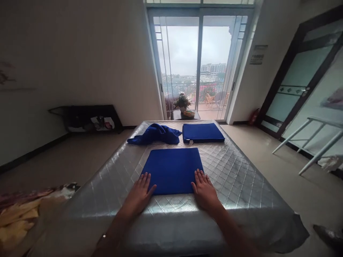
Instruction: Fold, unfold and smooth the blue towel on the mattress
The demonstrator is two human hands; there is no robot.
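Note:
A flat blue square cushion (173, 169) lies on the table in front of me. My left hand (140, 191) rests flat on its near left corner, thumb spread from the fingers. On the near right corner lies my right hand (205, 189), its fingers stretched out along the edge. Behind it to the right sits another blue cushion or stack of them (203, 132) with a small white tag at its front edge. To the left of that, a crumpled blue cloth (158, 134) is heaped on the table.
A silver quilted cover (230, 171) drapes over the table. Beyond its far edge, a potted plant (182, 101) stands on a small table before sliding glass doors. Yellowish cloth (18, 217) is piled at lower left. A pale metal frame (318, 142) stands at right.

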